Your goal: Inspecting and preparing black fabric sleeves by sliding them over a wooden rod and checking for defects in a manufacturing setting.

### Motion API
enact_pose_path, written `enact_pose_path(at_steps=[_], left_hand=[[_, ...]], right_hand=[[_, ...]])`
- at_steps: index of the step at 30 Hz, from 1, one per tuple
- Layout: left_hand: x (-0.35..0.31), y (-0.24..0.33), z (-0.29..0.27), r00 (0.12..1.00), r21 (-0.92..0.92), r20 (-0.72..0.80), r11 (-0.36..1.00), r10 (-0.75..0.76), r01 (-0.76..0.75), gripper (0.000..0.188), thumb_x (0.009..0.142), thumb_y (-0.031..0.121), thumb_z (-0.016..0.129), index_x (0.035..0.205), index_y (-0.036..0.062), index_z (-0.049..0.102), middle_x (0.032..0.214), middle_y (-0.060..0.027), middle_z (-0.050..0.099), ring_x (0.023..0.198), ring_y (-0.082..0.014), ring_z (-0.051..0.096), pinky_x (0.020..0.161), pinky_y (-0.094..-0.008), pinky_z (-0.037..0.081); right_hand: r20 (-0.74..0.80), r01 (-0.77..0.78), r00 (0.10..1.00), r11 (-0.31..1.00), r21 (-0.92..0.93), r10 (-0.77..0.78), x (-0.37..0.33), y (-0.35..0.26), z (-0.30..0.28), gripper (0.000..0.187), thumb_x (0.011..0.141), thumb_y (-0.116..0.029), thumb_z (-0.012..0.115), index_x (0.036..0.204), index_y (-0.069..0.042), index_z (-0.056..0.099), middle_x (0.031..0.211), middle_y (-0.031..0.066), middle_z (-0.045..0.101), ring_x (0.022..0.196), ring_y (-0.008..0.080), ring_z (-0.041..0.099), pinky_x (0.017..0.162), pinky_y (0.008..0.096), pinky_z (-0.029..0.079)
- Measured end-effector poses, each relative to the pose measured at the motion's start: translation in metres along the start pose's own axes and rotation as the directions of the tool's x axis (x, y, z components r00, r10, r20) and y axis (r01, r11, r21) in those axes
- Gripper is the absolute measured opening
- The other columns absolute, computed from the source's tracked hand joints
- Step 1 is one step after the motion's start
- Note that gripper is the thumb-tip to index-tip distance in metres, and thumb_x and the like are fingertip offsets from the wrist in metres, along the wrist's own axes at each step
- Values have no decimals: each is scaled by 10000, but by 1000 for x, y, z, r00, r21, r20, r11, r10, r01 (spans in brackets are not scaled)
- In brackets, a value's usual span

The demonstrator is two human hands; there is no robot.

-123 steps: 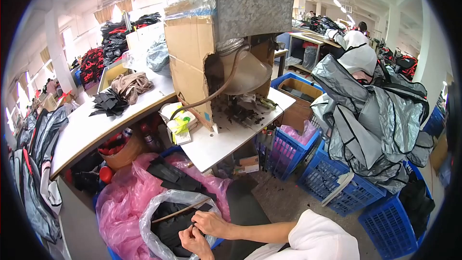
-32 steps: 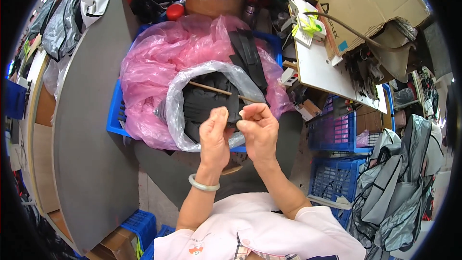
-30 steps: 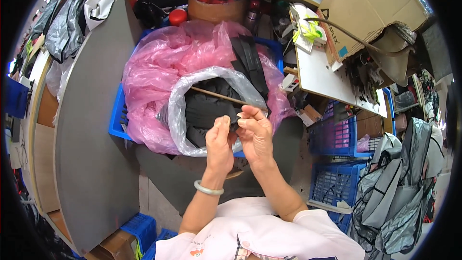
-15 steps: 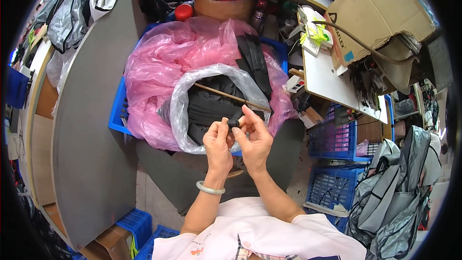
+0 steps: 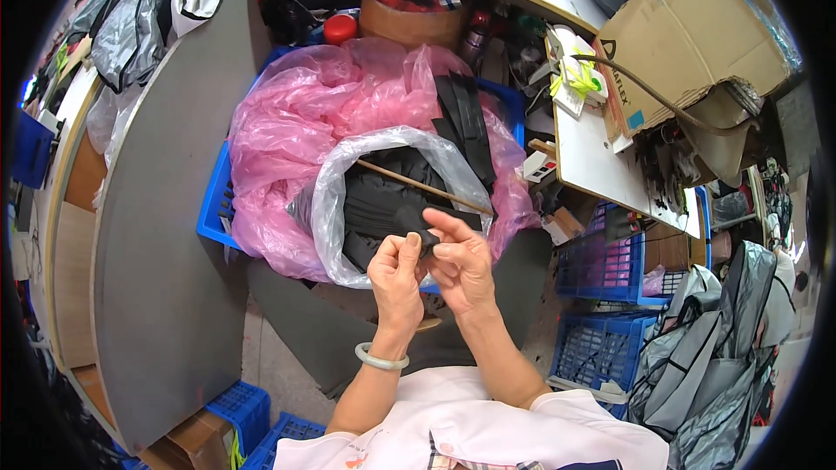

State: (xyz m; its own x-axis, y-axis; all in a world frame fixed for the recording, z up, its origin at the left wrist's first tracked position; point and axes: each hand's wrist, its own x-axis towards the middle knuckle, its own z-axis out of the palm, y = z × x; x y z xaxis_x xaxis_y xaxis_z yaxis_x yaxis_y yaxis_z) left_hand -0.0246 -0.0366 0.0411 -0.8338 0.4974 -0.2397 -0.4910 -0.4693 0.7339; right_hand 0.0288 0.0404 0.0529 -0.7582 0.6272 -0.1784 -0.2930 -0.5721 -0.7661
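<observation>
Both hands meet over the near rim of a clear plastic bag (image 5: 329, 209) packed with black fabric strips (image 5: 383, 200). A small black fabric piece (image 5: 428, 241) is pinched between my left hand (image 5: 396, 278), thumb uppermost, and my right hand (image 5: 463, 265). My right index finger reaches out past the piece, while its thumb and other fingers curl at it. Much of the piece is hidden by the fingers. A thin wooden stick (image 5: 418, 184) lies across the bag's mouth, just beyond my hands.
Pink plastic sheeting (image 5: 287, 139) fills a blue crate (image 5: 213, 209) around the bag, with black strips (image 5: 466, 126) draped on it. A grey panel (image 5: 165, 235) stands at left. Blue baskets (image 5: 601, 344) and silvery fabric (image 5: 705, 357) sit at right, below a cardboard box (image 5: 697, 35).
My right thumb and index finger have shifted on the black piece, and the index finger now points further out. Less of the piece shows. The whole view has shifted slightly.
</observation>
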Motion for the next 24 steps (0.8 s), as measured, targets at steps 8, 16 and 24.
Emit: enact_pose_path(at_steps=[8, 16, 24], left_hand=[[10, 3, -9, 999, -21, 11, 999, -34, 35, 245, 887, 174, 620, 696, 88, 491, 602, 64, 447, 506, -12, 337, 458, -173, 265], [9, 4, -7, 998, 53, -22, 997, 50, -49, 248, 875, 188, 637, 700, 85, 496, 600, 52, 472, 509, -14, 361, 454, -169, 274], [10, 7, -17, 1000, 154, 9, 988, -6, 5, 295, 896, 231, 609, 680, 89, 468, 589, 59, 438, 506, -11, 353, 446, -179, 271]], right_hand=[[59, -140, 989, 976, 165, 132, 11, 12, 1, 358, 764, 35, 645, 1113, 56, 567, 784, 60, 626, 428, 36, 407, 381, 194, 339], [-47, -17, 999, 996, 85, 21, 10, 12, -2, 214, 732, 97, 634, 929, 29, 583, 832, 97, 645, 470, 72, 511, 404, 194, 386], [207, -336, 940, 831, 443, 270, 3, 25, -19, 239, 748, 99, 568, 953, -23, 564, 694, 24, 572, 335, 42, 271, 328, 203, 242]])
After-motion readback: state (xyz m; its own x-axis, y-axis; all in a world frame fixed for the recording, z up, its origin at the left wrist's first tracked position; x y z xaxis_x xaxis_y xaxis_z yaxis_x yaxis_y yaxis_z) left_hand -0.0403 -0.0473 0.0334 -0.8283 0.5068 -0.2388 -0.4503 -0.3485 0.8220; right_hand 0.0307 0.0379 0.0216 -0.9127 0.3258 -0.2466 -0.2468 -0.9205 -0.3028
